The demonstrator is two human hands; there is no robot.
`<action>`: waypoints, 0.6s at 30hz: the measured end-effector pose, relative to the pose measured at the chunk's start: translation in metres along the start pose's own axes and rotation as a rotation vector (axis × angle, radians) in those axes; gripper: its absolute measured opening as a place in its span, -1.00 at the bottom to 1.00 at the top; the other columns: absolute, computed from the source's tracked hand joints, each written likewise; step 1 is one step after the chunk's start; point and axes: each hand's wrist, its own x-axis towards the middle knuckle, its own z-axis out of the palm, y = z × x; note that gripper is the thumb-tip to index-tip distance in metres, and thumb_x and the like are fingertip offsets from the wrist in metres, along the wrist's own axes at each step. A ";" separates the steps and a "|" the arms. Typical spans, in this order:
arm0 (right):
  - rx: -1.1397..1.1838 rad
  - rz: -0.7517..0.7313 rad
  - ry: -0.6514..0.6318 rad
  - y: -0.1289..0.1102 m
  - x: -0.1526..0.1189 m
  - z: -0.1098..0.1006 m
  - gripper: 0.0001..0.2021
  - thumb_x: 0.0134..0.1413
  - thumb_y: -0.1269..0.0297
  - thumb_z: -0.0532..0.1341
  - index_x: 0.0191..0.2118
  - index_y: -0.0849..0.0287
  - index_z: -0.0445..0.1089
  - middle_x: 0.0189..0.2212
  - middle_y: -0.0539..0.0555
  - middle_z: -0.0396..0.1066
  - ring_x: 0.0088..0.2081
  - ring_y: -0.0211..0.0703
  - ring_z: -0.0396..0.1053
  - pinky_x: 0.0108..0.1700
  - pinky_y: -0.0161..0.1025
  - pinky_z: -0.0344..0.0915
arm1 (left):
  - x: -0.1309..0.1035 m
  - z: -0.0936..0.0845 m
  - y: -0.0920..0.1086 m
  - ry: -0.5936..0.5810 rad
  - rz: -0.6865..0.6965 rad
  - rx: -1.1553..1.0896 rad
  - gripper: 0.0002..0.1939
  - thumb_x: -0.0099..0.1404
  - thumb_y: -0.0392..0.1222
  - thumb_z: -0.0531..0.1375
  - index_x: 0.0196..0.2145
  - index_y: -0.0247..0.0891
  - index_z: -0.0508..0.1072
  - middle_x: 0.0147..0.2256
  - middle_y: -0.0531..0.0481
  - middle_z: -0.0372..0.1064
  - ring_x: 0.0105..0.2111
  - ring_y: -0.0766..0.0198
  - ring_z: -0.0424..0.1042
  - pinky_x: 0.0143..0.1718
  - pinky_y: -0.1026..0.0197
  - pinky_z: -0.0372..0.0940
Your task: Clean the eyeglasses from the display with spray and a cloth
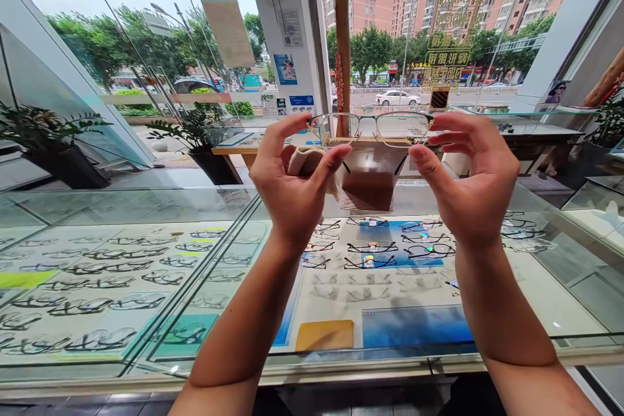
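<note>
A pair of thin-framed eyeglasses (370, 119) is raised in front of me above the glass counter, lenses facing the windows. My left hand (292, 175) grips the frame's left end with the fingertips. A folded beige cloth (306, 160) is tucked in the same hand, partly hidden by the thumb. At the frame's right end, my right hand (472, 172) has its fingers closed around the corner and temple, the other fingers curled behind. The dark temple tips hang toward me between my thumbs.
Below lies a glass display case (160, 344) with rows of eyeglass frames (373, 247), blue cards (414, 325) and a tan piece (324, 336). A small brown-and-clear stand (368, 188) is behind the raised glasses. Potted plants (209, 162) and windows are farther back.
</note>
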 end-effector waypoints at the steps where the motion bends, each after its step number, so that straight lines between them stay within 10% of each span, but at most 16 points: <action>1: 0.026 0.013 -0.009 0.001 0.000 0.000 -0.66 0.23 0.03 0.46 0.07 -0.10 0.52 0.06 0.11 0.56 -0.01 0.08 0.56 0.11 0.10 0.51 | 0.001 0.001 0.001 0.088 0.033 0.034 -0.41 0.39 0.31 0.34 0.21 -0.02 0.41 0.15 -0.14 0.51 0.08 -0.01 0.55 -0.25 0.07 0.48; 18: 0.128 0.106 -0.168 0.023 0.007 0.005 -0.58 0.25 -0.14 0.40 0.04 -0.03 0.39 -0.07 0.07 0.48 -0.02 -0.05 0.54 -0.03 -0.11 0.56 | 0.005 -0.003 -0.014 0.141 0.045 -0.003 -0.34 0.23 0.43 0.40 0.06 -0.06 0.48 -0.05 -0.08 0.51 -0.17 0.10 0.54 -0.23 0.06 0.44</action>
